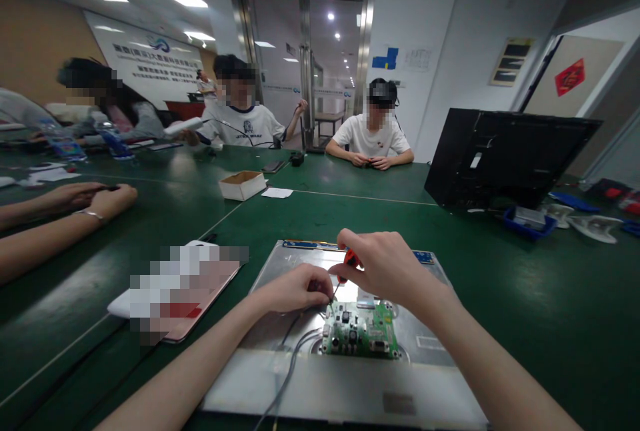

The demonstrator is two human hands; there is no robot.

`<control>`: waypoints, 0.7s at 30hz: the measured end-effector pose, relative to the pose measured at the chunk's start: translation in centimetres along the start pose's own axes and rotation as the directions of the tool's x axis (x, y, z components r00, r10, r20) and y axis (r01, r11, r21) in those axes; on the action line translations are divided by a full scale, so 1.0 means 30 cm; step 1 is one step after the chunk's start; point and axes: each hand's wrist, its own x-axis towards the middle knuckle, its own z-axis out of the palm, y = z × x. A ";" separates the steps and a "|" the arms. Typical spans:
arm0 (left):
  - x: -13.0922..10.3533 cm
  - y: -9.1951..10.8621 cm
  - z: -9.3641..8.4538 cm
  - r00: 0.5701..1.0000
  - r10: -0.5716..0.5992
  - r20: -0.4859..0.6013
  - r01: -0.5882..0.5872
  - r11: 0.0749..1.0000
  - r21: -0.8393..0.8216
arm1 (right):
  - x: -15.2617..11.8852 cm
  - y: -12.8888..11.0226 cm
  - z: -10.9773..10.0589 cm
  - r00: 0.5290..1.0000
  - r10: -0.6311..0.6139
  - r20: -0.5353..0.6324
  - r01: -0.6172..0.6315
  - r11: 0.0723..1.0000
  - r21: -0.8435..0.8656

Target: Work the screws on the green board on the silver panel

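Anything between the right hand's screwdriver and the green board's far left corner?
Nothing visible blocks it: from the right hand, the red screwdriver slants down toward that corner of the green board. The left hand sits close beside the tip; contact too small to tell.

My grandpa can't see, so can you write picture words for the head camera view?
A person's right hand holds a red screwdriver at a green circuit board's edge, with the left hand by its tip. The board sits on a metal panel on a green table; two people in white shirts sit across.
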 end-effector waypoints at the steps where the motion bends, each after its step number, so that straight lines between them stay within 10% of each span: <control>1: 0.000 -0.001 0.000 1.000 0.001 -0.002 -0.001 1.000 0.002 | 0.000 -0.001 0.000 1.000 -0.008 0.000 0.008 1.000 -0.004; 9: 0.005 -0.008 -0.002 0.999 0.034 -0.013 -0.034 0.999 0.018 | -0.024 0.004 -0.024 0.993 -0.117 0.004 0.113 0.964 0.240; 21: 0.002 -0.003 0.001 1.000 0.010 -0.018 -0.010 1.000 0.008 | -0.009 0.006 -0.007 0.998 -0.055 -0.002 0.055 0.996 0.069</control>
